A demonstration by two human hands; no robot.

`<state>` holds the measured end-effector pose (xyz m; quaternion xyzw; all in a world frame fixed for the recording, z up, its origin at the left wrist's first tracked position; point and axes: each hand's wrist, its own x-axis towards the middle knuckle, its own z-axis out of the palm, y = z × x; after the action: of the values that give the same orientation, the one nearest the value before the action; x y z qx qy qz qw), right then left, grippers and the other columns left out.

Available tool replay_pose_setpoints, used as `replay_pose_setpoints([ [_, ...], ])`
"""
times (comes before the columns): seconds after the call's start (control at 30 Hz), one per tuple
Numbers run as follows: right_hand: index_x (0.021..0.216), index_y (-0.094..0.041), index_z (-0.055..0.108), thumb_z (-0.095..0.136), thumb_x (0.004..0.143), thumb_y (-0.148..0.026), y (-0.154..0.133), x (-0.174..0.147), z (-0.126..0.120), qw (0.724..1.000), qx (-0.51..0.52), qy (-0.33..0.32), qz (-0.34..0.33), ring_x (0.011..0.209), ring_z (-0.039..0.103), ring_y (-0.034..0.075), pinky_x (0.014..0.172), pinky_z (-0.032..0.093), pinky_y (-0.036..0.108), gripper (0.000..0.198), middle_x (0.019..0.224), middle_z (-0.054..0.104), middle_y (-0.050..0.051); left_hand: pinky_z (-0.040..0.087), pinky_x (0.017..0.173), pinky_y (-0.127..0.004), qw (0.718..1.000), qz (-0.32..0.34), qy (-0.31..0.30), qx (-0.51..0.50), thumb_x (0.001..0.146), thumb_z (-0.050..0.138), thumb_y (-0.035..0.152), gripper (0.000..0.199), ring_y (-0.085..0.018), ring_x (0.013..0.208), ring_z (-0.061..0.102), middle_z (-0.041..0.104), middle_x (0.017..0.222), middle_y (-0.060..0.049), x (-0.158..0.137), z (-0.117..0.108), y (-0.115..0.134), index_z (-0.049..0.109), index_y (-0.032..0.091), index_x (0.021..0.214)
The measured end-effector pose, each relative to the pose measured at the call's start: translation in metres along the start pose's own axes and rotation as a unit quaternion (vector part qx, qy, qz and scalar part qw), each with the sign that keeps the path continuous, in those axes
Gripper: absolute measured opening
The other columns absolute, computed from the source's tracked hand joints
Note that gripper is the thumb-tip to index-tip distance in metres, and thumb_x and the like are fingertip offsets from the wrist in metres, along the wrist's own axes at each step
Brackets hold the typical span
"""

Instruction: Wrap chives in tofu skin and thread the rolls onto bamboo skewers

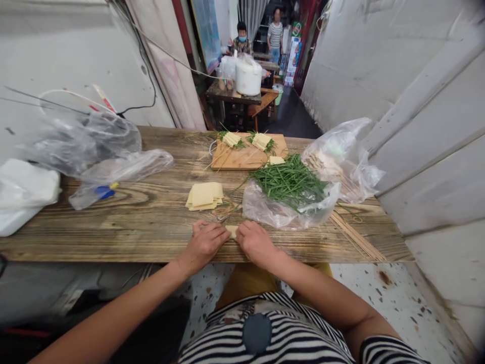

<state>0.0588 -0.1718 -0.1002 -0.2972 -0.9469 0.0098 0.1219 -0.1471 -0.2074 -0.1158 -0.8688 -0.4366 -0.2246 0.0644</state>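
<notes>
My left hand (pixel 207 240) and my right hand (pixel 256 242) are close together near the table's front edge. Their fingers are closed over a small pale-yellow tofu-skin sheet (pixel 231 231), one hand at each end; only its middle shows, and it looks rolled. Beyond my left hand lies a stack of flat tofu-skin sheets (pixel 205 195). Green chives (pixel 290 182) are heaped on an opened plastic bag (pixel 261 208) beyond my right hand. A few loose chive stems lie between the stack and the bag.
A wooden cutting board (pixel 238 161) at the back carries skewered tofu-skin rolls (pixel 261 141) with chives. Bamboo skewers (pixel 356 236) lie at the right, below a plastic bag (pixel 344 162). Clear bags (pixel 125 167) and a white container (pixel 22 197) occupy the left. Two people are in the background.
</notes>
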Motion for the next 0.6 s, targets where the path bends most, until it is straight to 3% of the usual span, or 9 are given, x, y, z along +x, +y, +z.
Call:
replay_pose_setpoints([
  [0.13,0.101,-0.012,0.063,0.050,0.097,-0.019,-0.003,-0.005,0.002,0.998,-0.010,0.051,-0.016,0.091,0.045,0.021,0.076,0.035,0.034,0.015,0.091,0.057,0.009,0.029,0.088,-0.041,1.000,-0.024,-0.002,-0.009,0.099,0.044,0.024,0.023,-0.021,0.099,0.059,0.072,0.098,-0.006,0.006,0.000,0.003,0.067,0.021,0.102],
  [0.37,0.103,-0.012,0.063,0.049,0.097,-0.019,0.005,-0.001,0.006,0.999,-0.002,0.034,-0.031,0.089,0.043,0.020,0.075,0.033,0.033,0.016,0.089,0.056,0.007,0.028,0.085,-0.039,0.997,-0.055,-0.021,-0.048,0.098,0.045,0.025,0.026,-0.019,0.089,0.058,0.070,0.091,-0.004,0.012,-0.005,0.000,0.070,0.028,0.105],
  [0.6,0.100,-0.016,0.064,0.049,0.097,-0.021,0.007,0.003,0.004,1.000,-0.011,-0.001,-0.014,0.089,0.043,0.020,0.078,0.035,0.033,0.016,0.090,0.057,0.006,0.028,0.092,-0.042,0.998,-0.024,0.049,0.012,0.098,0.045,0.022,0.022,-0.022,0.102,0.060,0.073,0.104,-0.006,0.000,0.000,0.009,0.066,0.023,0.106],
])
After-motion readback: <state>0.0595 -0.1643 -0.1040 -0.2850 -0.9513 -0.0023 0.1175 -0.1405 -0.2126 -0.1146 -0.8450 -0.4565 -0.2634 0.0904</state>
